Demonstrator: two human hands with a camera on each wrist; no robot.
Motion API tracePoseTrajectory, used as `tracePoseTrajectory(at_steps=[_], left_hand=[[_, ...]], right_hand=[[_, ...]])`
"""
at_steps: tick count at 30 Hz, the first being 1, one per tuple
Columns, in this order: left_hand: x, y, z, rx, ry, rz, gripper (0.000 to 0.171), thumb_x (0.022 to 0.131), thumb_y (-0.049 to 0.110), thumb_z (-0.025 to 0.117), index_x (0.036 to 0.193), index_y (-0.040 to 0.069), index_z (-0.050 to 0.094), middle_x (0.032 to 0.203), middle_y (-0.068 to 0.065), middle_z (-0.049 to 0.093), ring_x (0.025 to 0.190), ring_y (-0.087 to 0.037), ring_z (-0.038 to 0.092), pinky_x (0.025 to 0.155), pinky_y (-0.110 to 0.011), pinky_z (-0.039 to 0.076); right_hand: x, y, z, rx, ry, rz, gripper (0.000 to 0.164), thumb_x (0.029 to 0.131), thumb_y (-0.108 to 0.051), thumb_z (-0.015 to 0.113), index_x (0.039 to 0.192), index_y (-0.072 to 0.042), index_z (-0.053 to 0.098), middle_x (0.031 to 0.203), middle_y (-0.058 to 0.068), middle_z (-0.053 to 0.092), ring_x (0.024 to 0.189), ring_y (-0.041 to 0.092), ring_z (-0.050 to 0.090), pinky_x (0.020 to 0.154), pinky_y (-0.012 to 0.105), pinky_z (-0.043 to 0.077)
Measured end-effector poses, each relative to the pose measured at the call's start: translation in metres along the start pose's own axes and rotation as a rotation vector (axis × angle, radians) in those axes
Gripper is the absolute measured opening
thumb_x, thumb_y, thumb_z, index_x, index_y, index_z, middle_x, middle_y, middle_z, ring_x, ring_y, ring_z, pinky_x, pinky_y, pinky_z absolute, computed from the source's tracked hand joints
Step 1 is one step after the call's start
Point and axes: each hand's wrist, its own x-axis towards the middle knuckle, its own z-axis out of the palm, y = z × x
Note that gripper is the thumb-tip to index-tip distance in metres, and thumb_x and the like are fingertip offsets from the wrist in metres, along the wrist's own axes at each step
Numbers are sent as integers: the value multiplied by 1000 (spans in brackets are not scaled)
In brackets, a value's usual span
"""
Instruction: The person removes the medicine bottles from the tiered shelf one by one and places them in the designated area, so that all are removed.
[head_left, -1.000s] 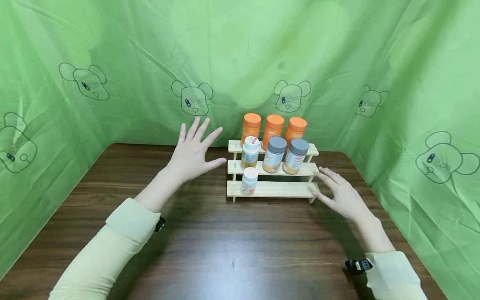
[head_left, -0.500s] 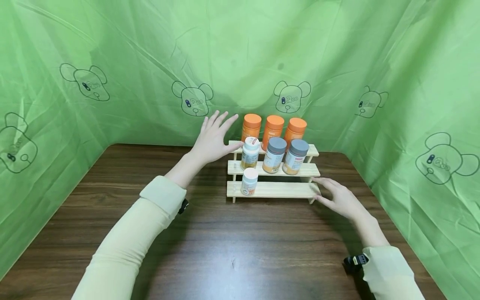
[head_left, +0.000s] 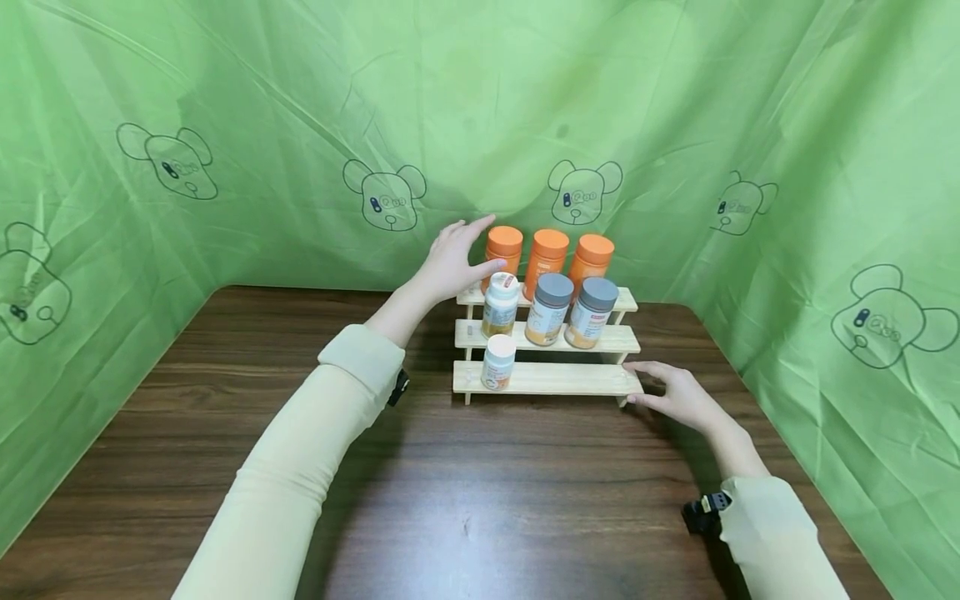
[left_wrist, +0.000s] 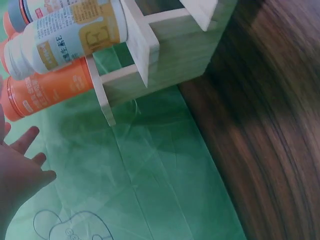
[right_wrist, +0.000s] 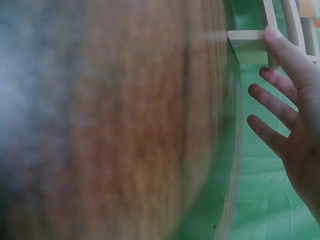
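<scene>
A three-tier wooden display rack [head_left: 555,380] stands on the table with upright supplement bottles. My left hand [head_left: 450,260] is beside the rack's upper left, fingers spread and relaxed. Its thumb overlaps the left orange bottle [head_left: 502,242] in the head view; the left wrist view shows the fingers [left_wrist: 26,140] apart from that bottle. My right hand [head_left: 678,395] straddles the right end of the lowest shelf, thumb at the front and index finger at the back, pinching it. Its other fingers [right_wrist: 272,107] extend past the wood. Just below the left hand stands a white-capped bottle [head_left: 500,308].
Two more orange bottles [head_left: 549,258] share the top tier. On the middle tier are two grey-capped bottles [head_left: 548,312]. A small white bottle [head_left: 498,367] sits at the bottom tier's left. Green cloth [head_left: 480,108] with bear drawings hangs behind the dark wooden table [head_left: 450,500].
My left hand has moved right, from open space beside the rack to the left orange bottle. My right hand has lowered slightly, its thumb and fingers closing in on the lowest shelf's end.
</scene>
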Motion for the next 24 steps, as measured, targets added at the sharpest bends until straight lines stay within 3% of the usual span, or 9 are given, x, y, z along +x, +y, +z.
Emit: tracePoseTrajectory(at_steps=[7, 12, 17, 24], left_hand=[[8, 6, 5, -147, -38, -29, 72, 88, 49, 60, 149, 26, 28, 147, -1, 40, 138, -26, 26, 110, -48, 28], [12, 3, 7, -254, -46, -20, 63, 91, 44, 59, 146, 25, 34, 145, 1, 41, 135, -22, 33, 108, -43, 32], [14, -2, 9, -398, -39, -45, 59, 91, 40, 60, 143, 23, 39, 144, 1, 42, 132, -19, 38, 107, -44, 34], [17, -8, 11, -505, -35, -71, 58, 89, 38, 64, 141, 23, 43, 137, 0, 48, 123, -20, 47, 100, -37, 42]], right_hand=[[1, 5, -2, 73, -37, 110, 51, 80, -37, 75, 127, -21, 60, 121, 5, 64, 109, 25, 61, 91, 46, 46], [2, 10, -4, 180, -104, 185, 51, 84, -36, 71, 130, -22, 57, 124, 7, 62, 116, 27, 56, 94, 47, 44], [3, 9, -5, 231, -122, 207, 51, 83, -33, 72, 130, -20, 57, 123, 7, 63, 117, 27, 55, 95, 44, 43], [3, 8, -5, 241, -116, 208, 51, 83, -30, 73, 130, -18, 57, 121, 7, 64, 115, 27, 56, 93, 43, 43]])
